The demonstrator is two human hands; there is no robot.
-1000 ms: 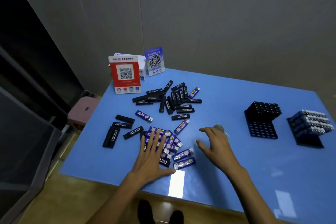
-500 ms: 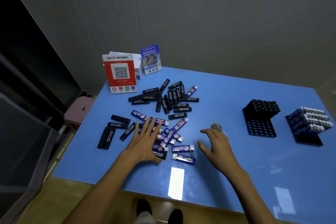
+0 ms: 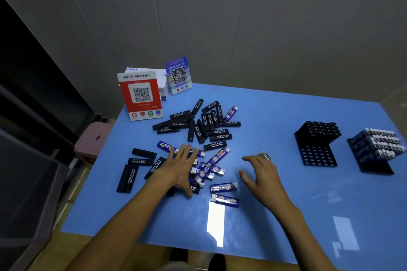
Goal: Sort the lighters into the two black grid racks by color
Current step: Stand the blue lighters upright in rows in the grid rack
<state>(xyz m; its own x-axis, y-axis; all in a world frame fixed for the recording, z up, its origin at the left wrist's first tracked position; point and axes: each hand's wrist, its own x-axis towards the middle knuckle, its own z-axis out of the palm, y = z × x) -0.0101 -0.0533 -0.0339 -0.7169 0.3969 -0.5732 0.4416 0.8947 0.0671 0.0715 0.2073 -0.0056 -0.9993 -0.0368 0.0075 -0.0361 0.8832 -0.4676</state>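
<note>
Low in the frame, the left hand [image 3: 179, 168] lies flat, fingers released, on the blue lighters [image 3: 208, 168] heaped mid-tabletop; the right hand [image 3: 261, 174] hovers spread, grasping nothing. Farther up lie the black lighters [image 3: 198, 125], with both racks [image 3: 316, 143] at right. Sweeping the heap could mix the colours.

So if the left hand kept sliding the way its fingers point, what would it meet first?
The left hand lies flat on the blue lighters, fingers pointing away from the person. Going straight on, it would probably meet the pile of black lighters first, though depth is hard to judge.

Glossy blue table [image 3: 275, 121] — matt racks [image 3: 317, 156]
</note>
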